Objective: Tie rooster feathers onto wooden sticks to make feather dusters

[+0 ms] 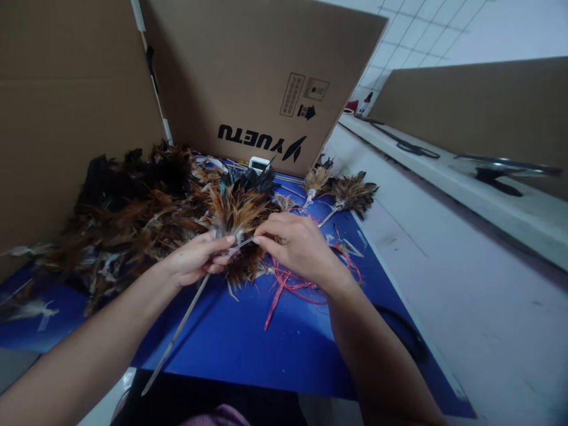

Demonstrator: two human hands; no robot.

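Observation:
My left hand (199, 258) is closed around a thin pale stick (177, 334) that runs down toward me, with a bunch of brown and orange feathers (233, 216) at its upper end. My right hand (298, 244) pinches the feathers' quills against the stick, right beside the left fingertips. Both hands hover over a blue board (248, 337). Loose red string (288, 287) lies under my right wrist.
A big heap of dark and brown feathers (128, 207) fills the left of the board. Two small feather bundles on sticks (341, 195) lie at the back right. Cardboard walls (248, 77) stand behind and to the left. A white bench (465, 177) runs along the right.

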